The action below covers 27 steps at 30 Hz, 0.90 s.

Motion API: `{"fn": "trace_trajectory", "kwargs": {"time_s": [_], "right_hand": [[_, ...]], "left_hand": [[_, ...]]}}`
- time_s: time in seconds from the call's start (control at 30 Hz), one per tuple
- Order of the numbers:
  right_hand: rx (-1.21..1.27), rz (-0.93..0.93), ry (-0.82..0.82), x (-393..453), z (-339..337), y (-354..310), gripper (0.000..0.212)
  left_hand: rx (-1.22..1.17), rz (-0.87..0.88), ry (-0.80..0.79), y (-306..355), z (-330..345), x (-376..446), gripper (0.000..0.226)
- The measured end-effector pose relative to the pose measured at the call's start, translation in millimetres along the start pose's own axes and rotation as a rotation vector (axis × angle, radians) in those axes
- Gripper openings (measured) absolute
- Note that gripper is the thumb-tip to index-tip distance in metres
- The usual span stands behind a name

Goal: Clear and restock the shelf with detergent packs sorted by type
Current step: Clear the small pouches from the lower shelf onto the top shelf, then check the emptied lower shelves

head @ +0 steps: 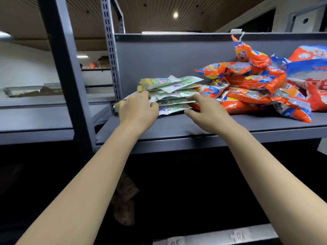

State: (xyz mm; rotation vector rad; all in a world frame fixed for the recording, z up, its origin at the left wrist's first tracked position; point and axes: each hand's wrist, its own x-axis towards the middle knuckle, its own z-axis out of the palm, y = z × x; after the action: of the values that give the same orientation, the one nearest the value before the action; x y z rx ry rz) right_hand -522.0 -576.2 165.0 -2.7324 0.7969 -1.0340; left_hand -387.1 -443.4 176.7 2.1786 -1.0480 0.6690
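A stack of several flat green-and-white detergent packs (174, 92) lies at the left end of the grey shelf board (194, 126). My left hand (138, 110) grips the stack's left side, fingers curled over its edge. My right hand (205, 110) lies at the stack's right front corner, fingers stretched out and touching the packs, thumb low along the board. To the right, several orange-and-blue detergent packs (247, 89) are heaped loosely, and larger red-and-blue bags (311, 71) lean at the far right.
A grey perforated upright (113, 64) stands just left of the stack, and a thicker post (65, 68) stands nearer me. The shelf's back panel (168, 55) closes off the rear. Below the board it is dark, with dim packs (125, 197) and a lower shelf edge (221, 237).
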Motion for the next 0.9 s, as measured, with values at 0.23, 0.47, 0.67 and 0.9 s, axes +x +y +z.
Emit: {"fn": "trace_trajectory", "kwargs": {"time_s": [0.23, 0.47, 0.67, 0.9], "right_hand": [[0.169, -0.104, -0.039, -40.7, -1.9, -43.2, 0.038], [0.329, -0.153, -0.147, -74.4, 21.8, -90.2, 0.029], [0.305, -0.14, -0.199, -95.8, 45.2, -123.8, 0.028], [0.248, -0.086, -0.269, -123.8, 68.1, -176.2, 0.025]], "left_hand": [[-0.11, -0.067, 0.015, -24.6, -48.6, -56.8, 0.026], [-0.111, -0.134, 0.09, -70.7, -80.5, -116.5, 0.014], [-0.06, -0.202, 0.026, -126.7, -92.2, -139.1, 0.012], [-0.025, -0.236, -0.119, -201.3, -98.3, -149.4, 0.013]]}}
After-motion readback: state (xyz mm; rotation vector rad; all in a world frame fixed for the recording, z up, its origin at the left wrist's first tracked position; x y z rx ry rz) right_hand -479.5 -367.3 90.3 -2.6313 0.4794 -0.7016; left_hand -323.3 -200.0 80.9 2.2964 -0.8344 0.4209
